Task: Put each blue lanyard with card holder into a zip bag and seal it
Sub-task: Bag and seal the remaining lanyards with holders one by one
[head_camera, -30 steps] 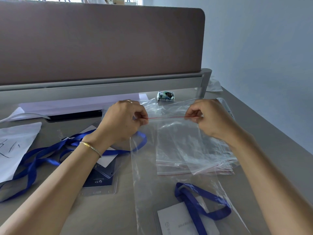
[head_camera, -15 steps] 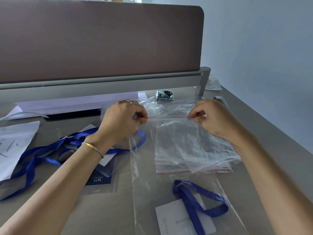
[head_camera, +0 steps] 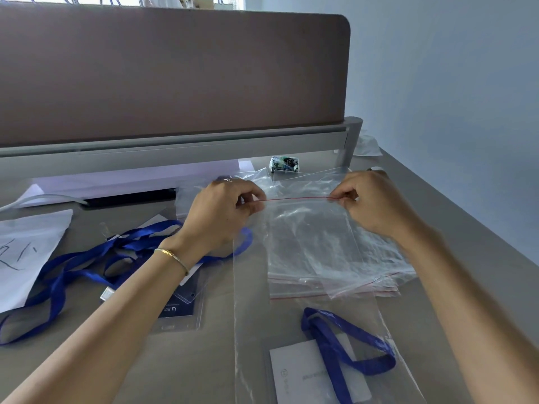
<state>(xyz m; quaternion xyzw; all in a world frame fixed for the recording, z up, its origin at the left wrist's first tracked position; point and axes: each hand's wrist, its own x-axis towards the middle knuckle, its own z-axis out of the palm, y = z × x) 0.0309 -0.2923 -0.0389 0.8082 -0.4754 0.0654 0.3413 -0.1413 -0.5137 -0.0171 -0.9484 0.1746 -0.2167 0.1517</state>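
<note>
A clear, crinkled zip bag [head_camera: 309,287] with a thin red seal line hangs stretched above the desk [head_camera: 204,360], a blue woven lanyard [head_camera: 344,342] and white card holder [head_camera: 300,374] at its bottom. The left hand [head_camera: 221,217] and right hand [head_camera: 376,205] pinch the seal's ends. Beneath lie flat spare bags [head_camera: 335,258]; more satin lanyards [head_camera: 87,263] sprawl left. Matte grey desk, brown fabric partition [head_camera: 175,77], pale wall. Since earlier, the right hand's pinch has slid outward along the seal.

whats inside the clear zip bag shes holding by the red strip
A folded blue lanyard and its white card holder lie inside the clear zip bag. The card's lower part is out of frame.
</note>
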